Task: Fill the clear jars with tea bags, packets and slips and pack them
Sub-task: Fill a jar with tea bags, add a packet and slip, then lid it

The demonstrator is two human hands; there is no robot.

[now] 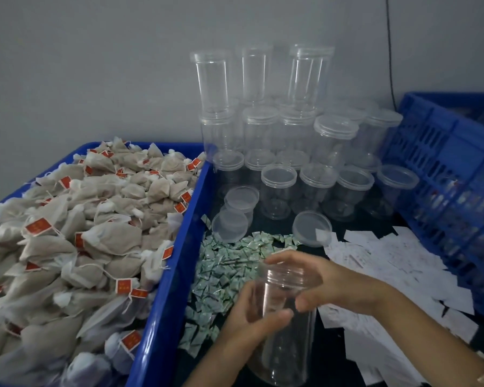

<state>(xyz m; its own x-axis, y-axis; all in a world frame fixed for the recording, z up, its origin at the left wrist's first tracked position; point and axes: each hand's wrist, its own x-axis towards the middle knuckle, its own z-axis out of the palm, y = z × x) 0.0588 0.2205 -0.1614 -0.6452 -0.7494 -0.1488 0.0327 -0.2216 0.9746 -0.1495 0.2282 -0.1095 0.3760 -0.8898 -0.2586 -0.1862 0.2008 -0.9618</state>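
An empty clear jar (284, 339) stands tilted in the near middle, its mouth open. My left hand (246, 319) grips its side from the left. My right hand (305, 277) curls round its rim from the right. A blue tray (176, 263) on the left is heaped with brown tea bags (76, 236) with red tags. Small green-and-white packets (229, 263) lie in a pile behind the jar. White paper slips (389, 263) spread to the right.
Several capped empty jars (288, 152) are stacked against the grey wall. Loose clear lids (312, 229) lie near the packets. A blue slatted crate (453, 185) stands at the right.
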